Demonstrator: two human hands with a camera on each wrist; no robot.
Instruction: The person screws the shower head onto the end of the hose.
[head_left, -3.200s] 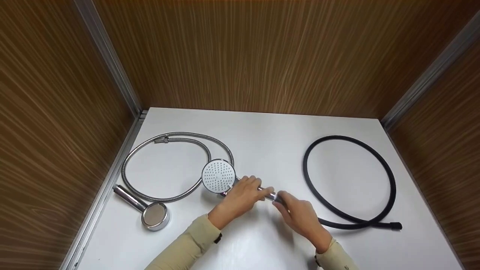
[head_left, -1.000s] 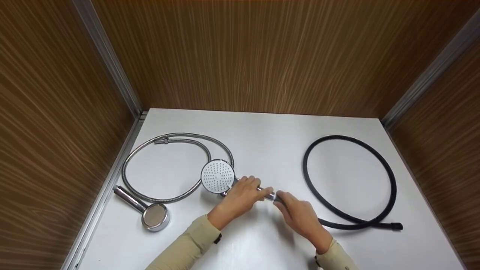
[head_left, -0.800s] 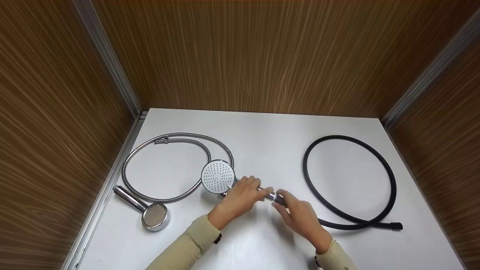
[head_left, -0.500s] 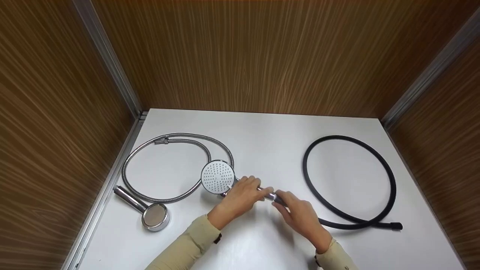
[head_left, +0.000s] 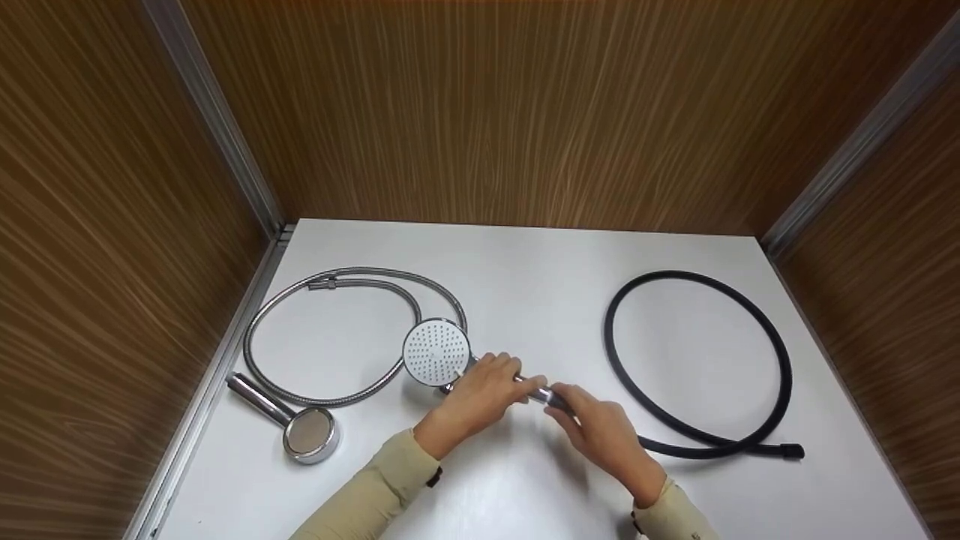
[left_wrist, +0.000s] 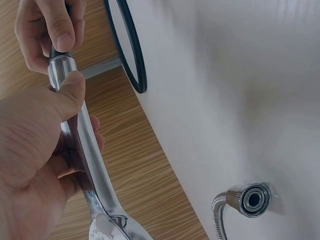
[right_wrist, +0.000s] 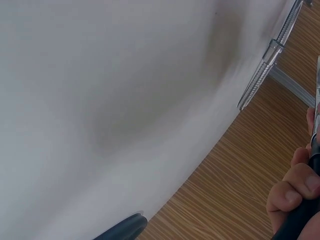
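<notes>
My left hand (head_left: 480, 394) grips the chrome handle of a shower head (head_left: 435, 352), whose white round spray face points upward. In the left wrist view the thumb lies along the handle (left_wrist: 90, 145) and the fingers wrap beneath it. At the handle's lower end, my right hand (head_left: 604, 431) pinches the end of a black shower hose (head_left: 609, 330). Its thumb and fingers are right at the joint, where the dark end meets the chrome. From the right hand the hose runs into a large loop on the right. The right wrist view shows the curled fingers (right_wrist: 290, 195) at its edge.
A coiled metal shower hose (head_left: 360, 270) lies on the left of the white table (head_left: 540, 300), partly behind the held shower head. A second shower head (head_left: 311, 435) rests at the front left. The hose's free end (head_left: 791, 451) lies at the right. Wood-patterned walls (head_left: 480, 112) enclose three sides.
The right hand's fingers have shifted slightly around the black hose end, lifting and closing again at the joint. The left hand and the shower head have stayed nearly still.
</notes>
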